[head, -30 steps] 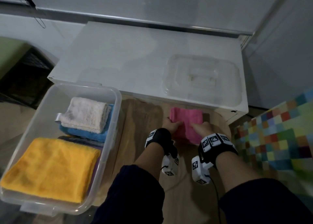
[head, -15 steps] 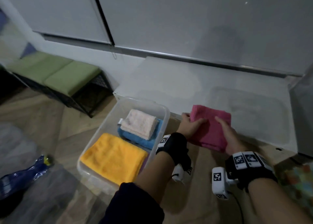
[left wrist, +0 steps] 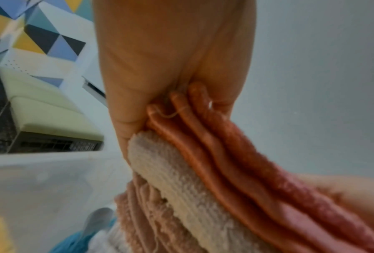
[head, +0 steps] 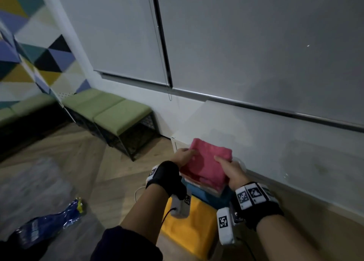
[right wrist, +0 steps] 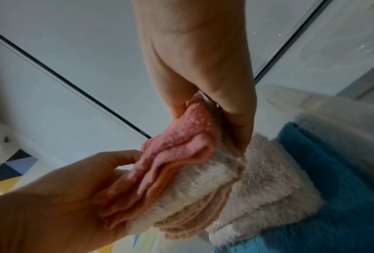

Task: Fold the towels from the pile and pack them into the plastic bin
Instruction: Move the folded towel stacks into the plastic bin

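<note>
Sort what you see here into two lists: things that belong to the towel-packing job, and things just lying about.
Job: pink towel, white towel, blue towel, yellow towel, left hand, right hand.

Lying about: green benches, blue bag.

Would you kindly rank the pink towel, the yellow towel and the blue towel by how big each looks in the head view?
1. Pink towel, and yellow towel, look about alike; the arms hide part of the yellow one, so I won't rank them.
2. Blue towel, only a strip showing beneath the pink one.
</note>
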`<act>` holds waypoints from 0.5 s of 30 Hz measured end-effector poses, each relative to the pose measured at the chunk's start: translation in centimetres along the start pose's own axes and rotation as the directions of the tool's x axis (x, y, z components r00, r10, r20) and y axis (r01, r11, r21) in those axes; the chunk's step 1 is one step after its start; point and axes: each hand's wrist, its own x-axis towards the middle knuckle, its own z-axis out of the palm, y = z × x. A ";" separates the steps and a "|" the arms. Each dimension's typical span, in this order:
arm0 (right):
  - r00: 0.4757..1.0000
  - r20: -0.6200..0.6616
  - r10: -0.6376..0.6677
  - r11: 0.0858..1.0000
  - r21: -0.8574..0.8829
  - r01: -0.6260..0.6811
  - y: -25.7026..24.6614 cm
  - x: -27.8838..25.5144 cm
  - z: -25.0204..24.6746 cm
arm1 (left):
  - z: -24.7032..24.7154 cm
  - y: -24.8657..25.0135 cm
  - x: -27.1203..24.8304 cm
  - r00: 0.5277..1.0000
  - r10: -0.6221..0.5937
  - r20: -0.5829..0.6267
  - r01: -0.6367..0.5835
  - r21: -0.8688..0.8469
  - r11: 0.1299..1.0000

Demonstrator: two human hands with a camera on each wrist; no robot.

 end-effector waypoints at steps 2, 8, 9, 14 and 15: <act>0.999 -0.044 -0.010 0.999 -0.040 0.009 0.6 1.1 1.1 | -0.5 -0.8 0.8 1.000 0.023 0.008 -0.024 0.046 0.999; 0.969 -0.242 -0.047 0.963 -0.269 -0.021 2.8 3.6 1.7 | 0.8 -3.1 3.6 0.977 0.201 0.068 -0.211 0.397 0.893; 0.963 -0.262 -0.065 0.944 -0.329 -0.026 3.1 3.4 1.6 | 1.0 -3.7 3.9 0.970 0.233 0.068 -0.237 0.477 0.846; 0.874 -0.306 -0.378 0.612 -0.791 -0.012 1.4 0.6 1.9 | 0.9 -4.8 4.8 0.878 0.479 0.012 -0.376 0.637 0.673; 0.848 -0.288 -0.445 0.539 -0.843 -0.004 0.7 -0.1 2.2 | 0.7 -4.5 5.0 0.857 0.514 0.029 -0.392 0.684 0.615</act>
